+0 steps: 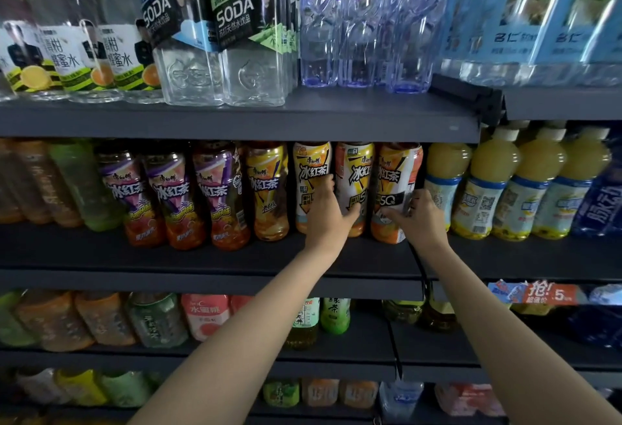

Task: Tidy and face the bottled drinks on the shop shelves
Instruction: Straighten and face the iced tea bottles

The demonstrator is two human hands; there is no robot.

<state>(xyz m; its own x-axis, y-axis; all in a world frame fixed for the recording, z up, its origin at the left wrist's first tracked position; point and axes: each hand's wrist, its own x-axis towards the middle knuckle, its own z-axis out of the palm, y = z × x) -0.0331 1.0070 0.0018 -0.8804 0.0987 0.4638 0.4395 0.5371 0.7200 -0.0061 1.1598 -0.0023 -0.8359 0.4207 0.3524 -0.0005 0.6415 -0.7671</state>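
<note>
On the middle shelf (202, 256), both hands grip "冰红茶" bottles (392, 189).

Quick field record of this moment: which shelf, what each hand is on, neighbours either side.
shelf: second shelf from the top in view
left hand: on the white-and-yellow iced tea bottle
right hand: fingers curled round the orange iced tea bottle
left neighbours: purple-label tea bottles
right neighbours: yellow juice bottles
</note>
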